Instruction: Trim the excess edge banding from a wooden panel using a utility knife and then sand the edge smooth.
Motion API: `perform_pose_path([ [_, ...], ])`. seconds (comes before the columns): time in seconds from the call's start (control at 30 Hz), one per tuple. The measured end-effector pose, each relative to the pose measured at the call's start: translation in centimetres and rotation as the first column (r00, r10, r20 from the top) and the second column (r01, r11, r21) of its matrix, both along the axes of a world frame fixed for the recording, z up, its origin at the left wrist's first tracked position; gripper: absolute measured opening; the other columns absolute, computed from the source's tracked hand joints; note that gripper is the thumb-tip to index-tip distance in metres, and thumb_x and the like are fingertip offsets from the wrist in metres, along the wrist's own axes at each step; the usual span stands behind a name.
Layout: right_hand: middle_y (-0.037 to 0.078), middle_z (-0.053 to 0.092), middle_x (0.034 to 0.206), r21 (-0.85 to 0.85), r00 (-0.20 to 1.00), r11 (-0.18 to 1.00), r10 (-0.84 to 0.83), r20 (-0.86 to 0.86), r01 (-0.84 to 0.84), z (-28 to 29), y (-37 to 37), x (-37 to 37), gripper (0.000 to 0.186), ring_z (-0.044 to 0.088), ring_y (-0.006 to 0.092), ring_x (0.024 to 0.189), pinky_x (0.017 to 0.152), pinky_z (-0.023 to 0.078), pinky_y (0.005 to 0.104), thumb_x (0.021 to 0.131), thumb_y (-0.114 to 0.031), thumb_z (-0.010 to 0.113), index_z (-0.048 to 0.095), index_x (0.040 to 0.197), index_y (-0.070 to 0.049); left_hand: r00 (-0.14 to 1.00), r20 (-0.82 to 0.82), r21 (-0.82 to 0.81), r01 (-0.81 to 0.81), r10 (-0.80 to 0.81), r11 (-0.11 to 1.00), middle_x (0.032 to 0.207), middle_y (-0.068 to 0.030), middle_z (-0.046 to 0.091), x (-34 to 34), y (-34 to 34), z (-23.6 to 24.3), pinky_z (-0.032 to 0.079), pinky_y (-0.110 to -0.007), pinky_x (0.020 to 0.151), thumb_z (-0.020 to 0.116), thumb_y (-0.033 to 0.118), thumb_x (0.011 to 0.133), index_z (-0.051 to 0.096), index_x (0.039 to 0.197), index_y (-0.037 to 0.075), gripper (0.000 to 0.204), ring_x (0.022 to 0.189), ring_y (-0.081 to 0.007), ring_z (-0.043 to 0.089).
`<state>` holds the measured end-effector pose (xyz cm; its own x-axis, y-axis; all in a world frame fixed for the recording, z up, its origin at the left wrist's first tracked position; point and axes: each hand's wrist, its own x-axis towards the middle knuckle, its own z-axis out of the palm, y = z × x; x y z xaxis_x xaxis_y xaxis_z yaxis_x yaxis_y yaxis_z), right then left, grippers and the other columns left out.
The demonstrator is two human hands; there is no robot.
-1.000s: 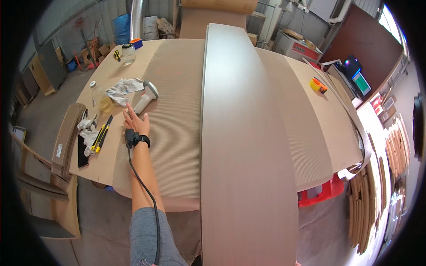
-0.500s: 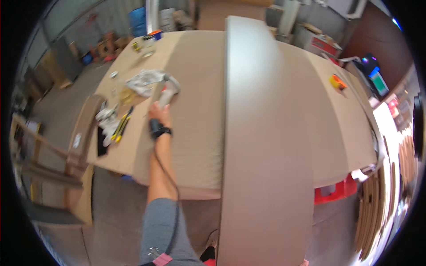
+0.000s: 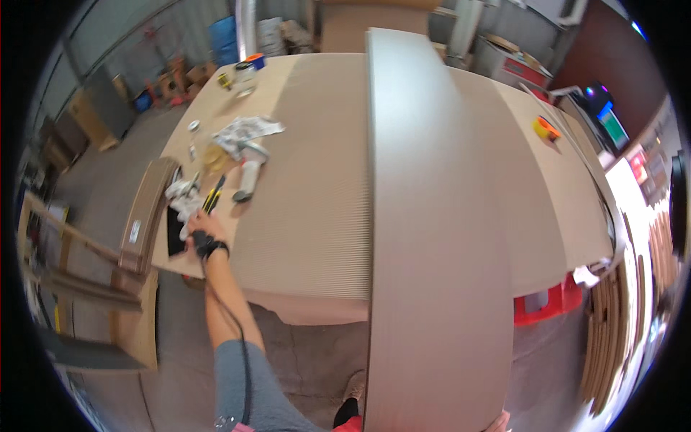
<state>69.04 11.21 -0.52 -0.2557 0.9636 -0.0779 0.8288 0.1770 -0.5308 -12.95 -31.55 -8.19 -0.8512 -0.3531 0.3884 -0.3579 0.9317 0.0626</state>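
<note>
My left hand [image 3: 207,227] is at the table's left side, its fingers closed round the lower end of a black-and-yellow utility knife [image 3: 214,194]. Beside it lie a crumpled white cloth [image 3: 185,198] and a flat black item [image 3: 175,234]. A white-and-grey handheld tool with a bent head [image 3: 249,176] rests just beyond, below a patterned rag [image 3: 248,131]. A long grey-brown panel [image 3: 439,216] stretches across the table and past its near edge toward me. At its lower right edge, part of my right hand [image 3: 498,422] shows, fingers against the panel; the rest is out of the picture.
A glass jar [image 3: 245,81], a blue-and-orange roll [image 3: 255,60] and a small bottle [image 3: 193,128] stand on the table's [image 3: 309,144] far left. An orange-yellow tape roll [image 3: 545,129] lies to the right. Brown boxed lengths [image 3: 147,216] lean by the left edge; a red stool [image 3: 551,302] stands underneath.
My left hand has let go of the white-and-grey tool, now lying on the table, and has moved left and nearer to the utility knife. The panel looks unmoved.
</note>
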Motion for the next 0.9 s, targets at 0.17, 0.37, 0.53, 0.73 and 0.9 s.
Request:
perform_pose_path([
  [0.17,0.021,0.062,0.093,0.342,0.991,0.939,0.019,-0.131,0.027,-3.1,-0.1,1.0,0.037,0.059,0.0374,0.086,0.08,0.046,0.0407,0.107,-0.026,0.035,0.058,0.108,0.003,0.987,0.0,-0.189,0.157,-0.16,0.969,0.137,-0.0125,0.051,4.3,5.2,3.4,0.034,-0.054,0.103,0.067,0.048,0.087,0.065,0.111,0.006,0.048,0.128,-0.0269,0.05],
  [0.37,0.02,0.067,0.11,-0.003,0.979,1.0,-0.026,-0.2,0.025,1.1,-0.6,-1.1,0.041,0.064,0.0334,0.103,0.088,0.049,0.039,0.108,-0.025,0.033,0.062,0.122,0.0,0.903,-0.392,0.052,0.214,-0.177,0.975,0.117,-0.0191,0.063,4.0,3.3,2.8,0.044,-0.049,0.092,0.062,0.044,0.095,0.064,0.108,0.003,0.043,0.112,-0.0315,0.06],
  [0.53,0.02,0.067,0.114,0.033,0.972,0.998,-0.05,-0.231,0.059,2.7,-1.1,-1.8,0.037,0.065,0.0334,0.105,0.091,0.049,0.0377,0.107,-0.021,0.035,0.062,0.123,-0.001,0.74,-0.385,0.709,0.62,-0.552,0.336,0.081,-0.0059,0.062,18.9,15.0,11.4,0.047,-0.03,0.062,0.057,0.036,0.099,0.057,0.096,0.001,0.034,0.061,-0.0135,0.058],
  [0.73,0.018,0.067,0.113,-0.001,0.955,0.999,-0.033,-0.296,0.034,2.4,0.0,-0.8,0.031,0.066,0.0314,0.102,0.089,0.05,0.0358,0.105,-0.02,0.043,0.063,0.122,-0.003,0.409,-0.229,0.964,0.219,-0.883,-0.149,0.09,-0.0046,0.063,41.9,19.3,17.6,0.049,-0.024,0.068,0.054,0.009,0.097,0.057,0.117,-0.001,0.022,0.075,-0.009,0.058],
  [0.9,0.018,0.067,0.118,-0.12,0.879,0.993,-0.04,-0.475,-0.019,2.5,1.5,1.2,0.028,0.066,0.0298,0.104,0.092,0.049,0.0342,0.103,-0.02,0.049,0.063,0.119,-0.001,0.226,-0.102,0.994,0.06,-0.969,-0.091,0.094,-0.0068,0.065,55.8,18.6,21.1,0.051,-0.026,0.073,0.053,0.012,0.098,0.057,0.119,-0.002,0.025,0.077,-0.0115,0.06],
])
